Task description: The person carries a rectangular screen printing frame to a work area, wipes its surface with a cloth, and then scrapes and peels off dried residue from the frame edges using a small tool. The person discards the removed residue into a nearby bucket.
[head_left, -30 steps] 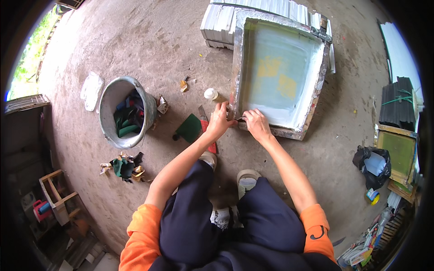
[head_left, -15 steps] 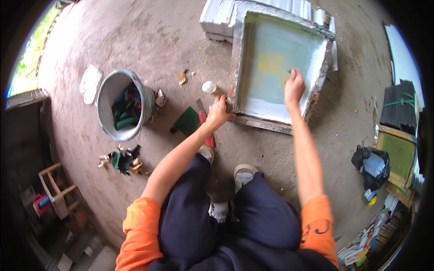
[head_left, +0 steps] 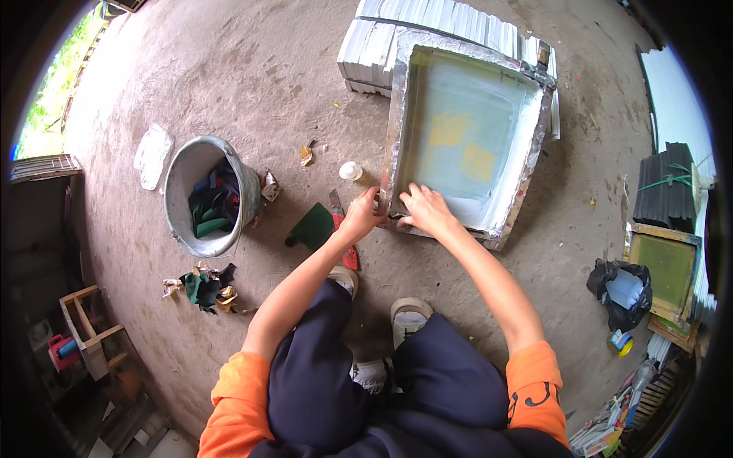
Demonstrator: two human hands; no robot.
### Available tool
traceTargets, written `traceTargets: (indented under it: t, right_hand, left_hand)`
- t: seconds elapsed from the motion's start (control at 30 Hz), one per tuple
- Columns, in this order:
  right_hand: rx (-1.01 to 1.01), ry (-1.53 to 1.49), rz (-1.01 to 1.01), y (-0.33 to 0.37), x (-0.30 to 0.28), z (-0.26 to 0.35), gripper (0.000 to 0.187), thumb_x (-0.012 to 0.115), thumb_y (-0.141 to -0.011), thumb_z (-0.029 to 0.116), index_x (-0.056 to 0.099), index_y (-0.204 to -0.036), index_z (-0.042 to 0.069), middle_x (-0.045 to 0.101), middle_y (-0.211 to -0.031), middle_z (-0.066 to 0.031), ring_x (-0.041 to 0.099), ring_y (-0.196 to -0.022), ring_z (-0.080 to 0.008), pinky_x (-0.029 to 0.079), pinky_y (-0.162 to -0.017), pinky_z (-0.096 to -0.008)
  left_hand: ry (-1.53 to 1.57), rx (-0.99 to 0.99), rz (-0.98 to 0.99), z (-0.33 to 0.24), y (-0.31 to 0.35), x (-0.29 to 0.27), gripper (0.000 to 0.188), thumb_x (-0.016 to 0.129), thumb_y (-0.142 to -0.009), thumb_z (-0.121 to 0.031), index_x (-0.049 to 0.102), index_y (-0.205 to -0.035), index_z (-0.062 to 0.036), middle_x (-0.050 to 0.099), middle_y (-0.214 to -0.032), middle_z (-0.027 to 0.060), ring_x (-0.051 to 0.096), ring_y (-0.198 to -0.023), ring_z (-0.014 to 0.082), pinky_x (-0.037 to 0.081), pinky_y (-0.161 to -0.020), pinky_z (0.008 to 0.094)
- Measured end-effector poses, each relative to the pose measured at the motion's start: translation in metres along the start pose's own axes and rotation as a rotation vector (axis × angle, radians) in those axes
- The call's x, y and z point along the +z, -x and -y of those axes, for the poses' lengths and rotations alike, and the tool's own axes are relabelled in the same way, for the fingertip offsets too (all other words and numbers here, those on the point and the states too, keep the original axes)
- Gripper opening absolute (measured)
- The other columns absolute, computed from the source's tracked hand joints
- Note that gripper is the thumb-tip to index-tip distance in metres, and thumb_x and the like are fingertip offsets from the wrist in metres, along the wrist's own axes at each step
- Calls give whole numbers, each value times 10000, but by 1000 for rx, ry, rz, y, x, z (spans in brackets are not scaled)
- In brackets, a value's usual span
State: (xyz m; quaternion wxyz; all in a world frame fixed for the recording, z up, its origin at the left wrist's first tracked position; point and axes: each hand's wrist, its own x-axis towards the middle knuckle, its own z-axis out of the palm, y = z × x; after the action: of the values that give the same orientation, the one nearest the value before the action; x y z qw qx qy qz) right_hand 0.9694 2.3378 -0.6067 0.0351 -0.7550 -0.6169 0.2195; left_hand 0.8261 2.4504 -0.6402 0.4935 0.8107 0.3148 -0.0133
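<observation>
**Right hand back at the frame's near edge**

Since half a second ago, the right hand (head_left: 424, 210) has come off the mesh to the near-left corner of the screen-printing frame (head_left: 467, 136), fingers spread flat. Left hand (head_left: 363, 215) grips that corner, fingers curled. Metal bucket (head_left: 200, 196) stands left.

1. Screen-printing frame (head_left: 467, 133): large, rectangular, upper centre-right of the frame. Border wrapped in silver foil tape; pale green mesh with two yellow patches near the middle.
2. Pose: lies mesh-up, far edge propped on a stack of white slabs (head_left: 427, 30), near edge on the dirt floor.
3. State: both hands are at its near left corner.
</observation>
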Motion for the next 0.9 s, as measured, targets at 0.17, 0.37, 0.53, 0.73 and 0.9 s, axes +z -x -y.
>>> traceTargets:
  t: [0.17, 0.37, 0.53, 0.73, 0.9]
  right_hand:
    - [-39, 81, 147, -18, -5, 1, 386, 745, -615, 322, 631, -814, 11, 610, -895, -169, 620, -813, -298, 509, -639, -387]
    - [-199, 141, 168, -39, -11, -1, 156, 694, -654, 190, 641, -654, 43, 633, -652, -105, 646, -668, -239, 507, -559, -353]
    - [-185, 109, 38, -10, 11, -2, 175, 606, -746, 186, 576, -840, 42, 608, -798, -102, 639, -717, -252, 510, -585, -373]
    - [-139, 37, 27, -3, 20, 0, 193, 577, -794, 226, 546, -908, 73, 571, -846, -102, 631, -713, -257, 507, -583, -386]
    - [-79, -2, -76, 0, 25, -1, 173, 599, -777, 197, 562, -921, 110, 545, -816, -99, 602, -733, -273, 464, -655, -399]
  left_hand:
    - [-17, 5, 15, -4, -2, -4, 663, 794, -538, -111, 489, -1117, -9, 599, -961, 183, 580, -914, 341, 464, -775, 399]
    - [-12, 43, 31, 1, -3, -5, 645, 786, -568, -141, 493, -1125, -3, 599, -986, 175, 596, -879, 309, 462, -770, 378]
    - [-23, 49, 13, -2, -2, -5, 659, 787, -575, -150, 483, -1140, -1, 601, -999, 176, 597, -883, 310, 466, -777, 372]
    - [17, -1, 57, -2, -2, -8, 688, 788, -580, -155, 462, -1162, 15, 598, -988, 197, 594, -895, 307, 470, -774, 372]
    - [-28, 43, 33, 0, -4, -4, 669, 785, -574, -128, 460, -1141, 17, 604, -964, 197, 604, -886, 315, 473, -770, 381]
